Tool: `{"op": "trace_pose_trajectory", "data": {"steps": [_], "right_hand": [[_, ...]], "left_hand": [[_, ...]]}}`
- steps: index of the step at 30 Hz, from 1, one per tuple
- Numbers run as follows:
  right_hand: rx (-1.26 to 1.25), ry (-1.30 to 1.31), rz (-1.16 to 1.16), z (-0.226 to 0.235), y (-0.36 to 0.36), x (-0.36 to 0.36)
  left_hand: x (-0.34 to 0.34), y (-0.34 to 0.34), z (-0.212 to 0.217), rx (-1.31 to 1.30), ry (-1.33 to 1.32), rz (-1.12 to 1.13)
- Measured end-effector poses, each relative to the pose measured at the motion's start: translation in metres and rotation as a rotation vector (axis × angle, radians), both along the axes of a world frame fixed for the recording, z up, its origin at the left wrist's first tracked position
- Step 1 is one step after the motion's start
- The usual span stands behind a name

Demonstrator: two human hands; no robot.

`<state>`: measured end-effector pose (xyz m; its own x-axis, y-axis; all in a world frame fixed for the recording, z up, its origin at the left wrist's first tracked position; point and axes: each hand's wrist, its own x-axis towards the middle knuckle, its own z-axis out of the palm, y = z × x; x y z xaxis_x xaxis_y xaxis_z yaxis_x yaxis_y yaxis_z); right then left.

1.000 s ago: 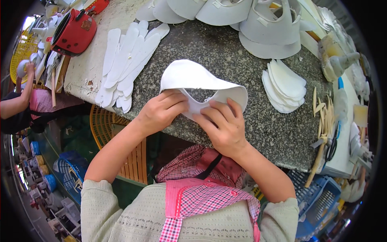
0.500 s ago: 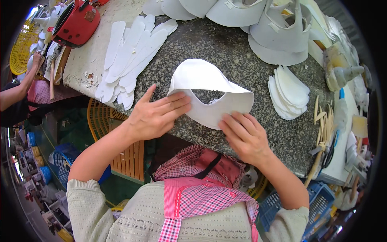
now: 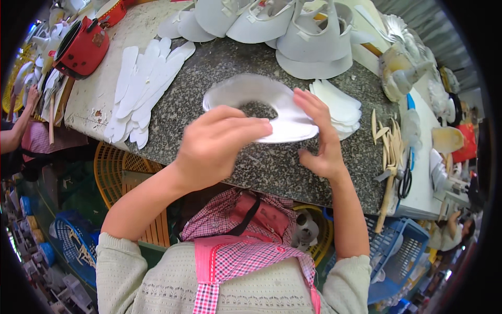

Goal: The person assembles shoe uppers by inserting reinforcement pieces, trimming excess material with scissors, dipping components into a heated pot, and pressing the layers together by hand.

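Left hand (image 3: 222,144): fingers stretched flat and together, tips laid on the near edge of the white cut-out piece (image 3: 251,91), gripping nothing.
Right hand (image 3: 321,133): fingers spread and extended, pressing the piece's right end down on the worktop (image 3: 272,167).
White cut-out piece: lies flat on the speckled stone worktop, under both hands' fingertips, most of it beyond them; a hole at its middle shows the stone.
Stack of white ovals (image 3: 340,107): just right of the right hand.
Long white strips (image 3: 141,89): well left of the left hand.
Red pot (image 3: 81,47): far left, beyond the strips; contents cannot be told.
Blue basket (image 3: 397,251): below the worktop, right of the right forearm.
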<state>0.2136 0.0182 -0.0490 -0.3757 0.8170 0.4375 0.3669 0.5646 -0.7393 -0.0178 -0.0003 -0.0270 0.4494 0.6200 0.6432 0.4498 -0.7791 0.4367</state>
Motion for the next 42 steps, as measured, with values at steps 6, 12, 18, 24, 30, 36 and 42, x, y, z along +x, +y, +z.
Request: {"op": "trace_pose_trajectory", "data": {"steps": [6,12,18,24,30,36,42], "right_hand": [[-0.691,0.432,0.258,0.047,-0.012,-0.008],[-0.608,0.005,0.352,0.090,-0.014,-0.025],[-0.842,0.121,0.173,0.077,-0.027,-0.009],[0.348,-0.306,0.039,0.065,-0.011,-0.016],[0.683,-0.635,0.086,-0.032,-0.019,-0.026],[0.403,-0.583,0.087,-0.025,-0.023,-0.023],[0.474,-0.542,0.113,-0.031,-0.022,-0.020]], "left_hand": [[-0.028,0.001,0.025,-1.202,-1.033,-0.157],[-0.007,0.034,0.074,-0.351,0.026,-0.350],[0.002,0.019,0.050,-0.893,-0.059,-0.287],[-0.010,0.026,0.045,0.340,0.277,-0.135],[-0.021,0.010,-0.040,-0.005,0.386,-0.215],[-0.001,0.006,-0.055,-0.021,0.328,-0.057],[0.003,0.010,-0.063,0.010,0.282,-0.028]]}}
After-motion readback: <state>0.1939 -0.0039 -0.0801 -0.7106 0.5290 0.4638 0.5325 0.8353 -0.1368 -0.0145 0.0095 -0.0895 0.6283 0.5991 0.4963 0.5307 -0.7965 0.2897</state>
